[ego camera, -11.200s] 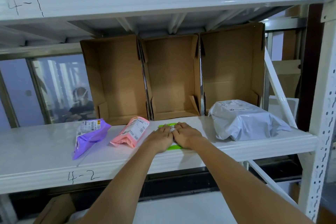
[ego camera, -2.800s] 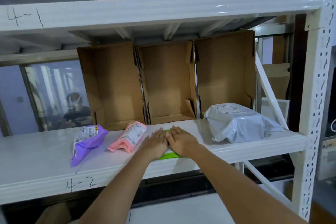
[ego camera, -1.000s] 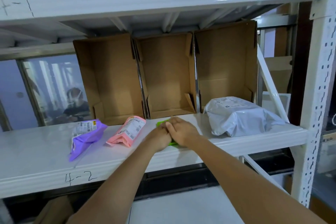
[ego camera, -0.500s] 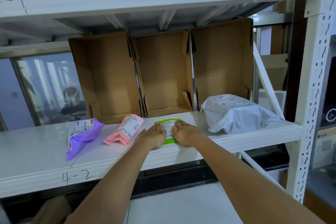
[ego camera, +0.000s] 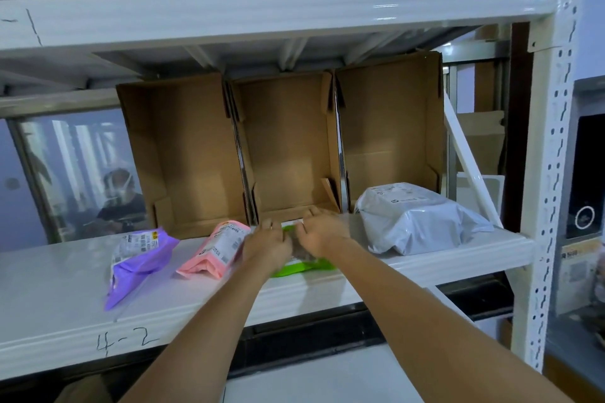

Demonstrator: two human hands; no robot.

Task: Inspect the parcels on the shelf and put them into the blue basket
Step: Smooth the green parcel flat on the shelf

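Four parcels lie in a row on the white shelf (ego camera: 65, 275), whose front edge carries the handwritten mark "4-2". From left to right they are a purple parcel (ego camera: 137, 258), a pink parcel (ego camera: 217, 250), a green parcel (ego camera: 302, 265) and a grey parcel (ego camera: 415, 219).

Both hands are on the green parcel, which lies near the front edge of the shelf between the pink parcel and the grey parcel. The left hand (ego camera: 266, 244) grips its left side with fingers curled over the far edge. The right hand (ego camera: 322, 232) grips its right side in the same way, fingers bent over the top of the parcel. The two hands are close together, almost touching. Most of the green parcel is hidden beneath them; only its near edge and a strip of its far end show. Whether the parcel is lifted off the shelf cannot be told.

The purple parcel and the pink parcel each show a printed label facing up. The pink parcel lies just beside the left hand. The grey parcel is the bulkiest, carries a label on top, and sits apart from the right hand.

Three open cardboard boxes (ego camera: 288, 147) stand side by side at the back of the shelf, openings facing forward. A white upright post (ego camera: 550, 173) with rows of holes supports the shelf at the right.
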